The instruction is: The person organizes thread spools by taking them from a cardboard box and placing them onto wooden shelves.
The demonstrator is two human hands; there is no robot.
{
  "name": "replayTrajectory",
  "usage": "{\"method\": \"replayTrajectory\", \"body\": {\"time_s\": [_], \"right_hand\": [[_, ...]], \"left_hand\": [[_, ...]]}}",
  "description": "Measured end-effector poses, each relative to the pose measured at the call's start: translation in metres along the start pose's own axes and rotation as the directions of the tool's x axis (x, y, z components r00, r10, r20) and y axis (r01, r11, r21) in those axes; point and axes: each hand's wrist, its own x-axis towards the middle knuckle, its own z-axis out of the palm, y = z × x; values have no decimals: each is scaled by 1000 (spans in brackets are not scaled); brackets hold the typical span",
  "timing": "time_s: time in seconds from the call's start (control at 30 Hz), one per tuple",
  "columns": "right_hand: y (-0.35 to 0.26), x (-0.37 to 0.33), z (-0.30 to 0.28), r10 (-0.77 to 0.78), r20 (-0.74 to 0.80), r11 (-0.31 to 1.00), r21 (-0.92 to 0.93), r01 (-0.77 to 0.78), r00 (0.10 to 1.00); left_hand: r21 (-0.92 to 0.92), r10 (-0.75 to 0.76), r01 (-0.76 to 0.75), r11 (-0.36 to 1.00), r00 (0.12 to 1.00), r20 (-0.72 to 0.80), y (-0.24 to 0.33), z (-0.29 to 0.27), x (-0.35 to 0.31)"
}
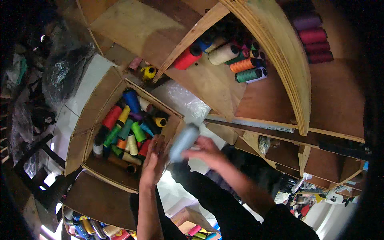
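Big shelf on the right, open box on the left
Left hand is at the box's near right side, can't tell if it's gripping anything — right hand is clamped on the pale blue spool beside that edge. I'd grip mid-body and lift it well clear — no knocks.

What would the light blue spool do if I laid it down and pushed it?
The spool would probably roll, since its body looks long and round. It seems stiff, as it sticks out straight without sagging. It's likely light enough for one hand: only the right hand appears to grip it.
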Motion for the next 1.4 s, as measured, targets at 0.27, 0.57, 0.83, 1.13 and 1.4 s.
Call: {"method": "replayTrajectory", "body": {"time_s": [0.27,0.57,0.83,1.13,1.4], "right_hand": [[-93,121,-125,-601,-682,794,-570,213,416],[-58,143,-160,-658,-605,751,-571,332,449],[40,117,91,-346,-100,770,-598,221,933],[73,300,142,-351,-251,702,-708,76,902],[-20,107,124,-76,575,515,-677,526,814]], "left_hand": [[80,56,-51,995,997,-60,11,-7,1],[270,-64,136,953,964,-260,12,-22,-1],[77,-5,60,995,820,-572,34,-62,-23],[-41,-40,19,999,775,-630,54,-62,-22],[-351,-271,103,931,839,-471,79,-95,-31]]}}
